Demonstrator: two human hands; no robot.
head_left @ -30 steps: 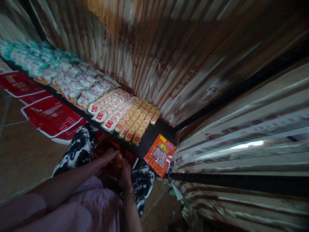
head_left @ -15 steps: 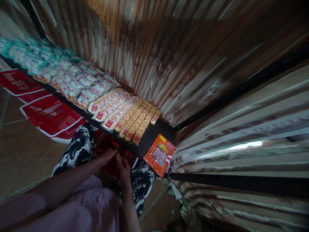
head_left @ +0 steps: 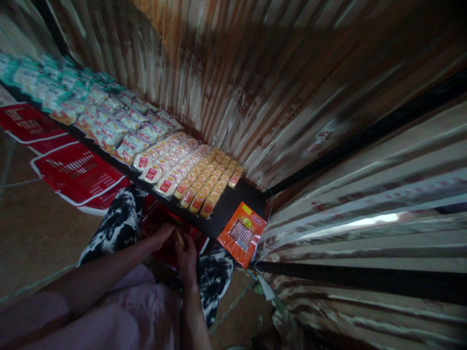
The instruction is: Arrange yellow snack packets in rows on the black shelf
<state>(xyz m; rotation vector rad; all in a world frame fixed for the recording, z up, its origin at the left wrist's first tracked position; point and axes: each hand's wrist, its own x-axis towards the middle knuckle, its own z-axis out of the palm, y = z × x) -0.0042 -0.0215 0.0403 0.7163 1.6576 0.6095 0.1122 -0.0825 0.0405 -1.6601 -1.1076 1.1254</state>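
My right hand (head_left: 187, 249) is closed on a small golden-brown snack packet (head_left: 180, 237), of a size and colour like those on the shelf. Beside it, my left hand (head_left: 164, 234) dips toward the red basket (head_left: 197, 237) between my knees; its fingertips are dark and hidden, so their grip is unclear. Just beyond my hands, rows of small yellow snack packets (head_left: 202, 192) lie on the black shelf (head_left: 223, 206). Left of them are rows of white-wrapped oval packets (head_left: 168, 184).
An orange snack bag (head_left: 242, 234) lies at the shelf's right end. White-and-blue bags (head_left: 133, 143) and green bags (head_left: 54, 95) fill its left part. Other red baskets (head_left: 82, 170) stand on the floor at left. Creased plastic sheeting (head_left: 226, 82) hangs behind, with black bars (head_left: 365, 133) at right.
My left hand has drawn slightly away from the packet, leaving a small gap. My right hand keeps the packet, now turned a little. The shelf goods look the same.
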